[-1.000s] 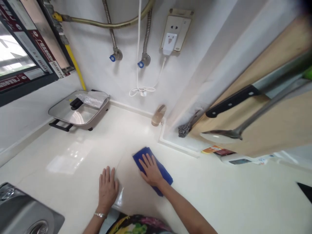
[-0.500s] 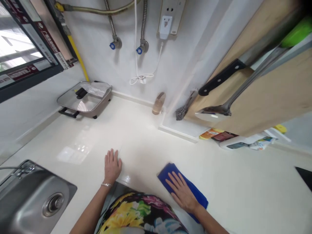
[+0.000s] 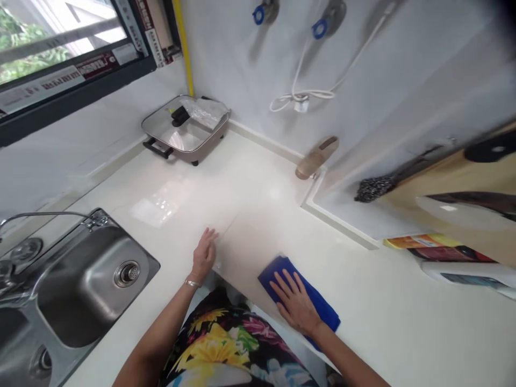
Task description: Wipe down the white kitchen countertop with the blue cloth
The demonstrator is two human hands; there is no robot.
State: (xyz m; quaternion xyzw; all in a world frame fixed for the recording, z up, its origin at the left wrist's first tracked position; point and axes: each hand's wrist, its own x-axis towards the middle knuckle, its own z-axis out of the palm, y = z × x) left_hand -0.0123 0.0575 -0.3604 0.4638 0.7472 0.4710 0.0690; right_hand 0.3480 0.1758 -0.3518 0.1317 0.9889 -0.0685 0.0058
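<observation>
A folded blue cloth (image 3: 324, 310) lies flat on the white countertop (image 3: 258, 215) near its front edge. My right hand (image 3: 297, 306) rests on top of it, palm down with fingers spread and stretched forward. To the left, my left hand (image 3: 204, 256) is at the counter's front edge, turned partly on its side. Its fingers are stretched out and nothing is in them. Whether that hand touches the surface I cannot tell. A thin seam runs across the counter beside its fingertips.
A steel double sink (image 3: 86, 285) is at the left. In the back corner stands an electric pan (image 3: 189, 129) with a glass lid. A brown object (image 3: 316, 157) sits by the wall corner. Kitchen tools, a wooden board (image 3: 455, 183) and packets (image 3: 447, 250) line the right.
The view has swung left, showing more of the sink and window. My left hand has turned from palm down onto its side. My right hand stays flat on the cloth.
</observation>
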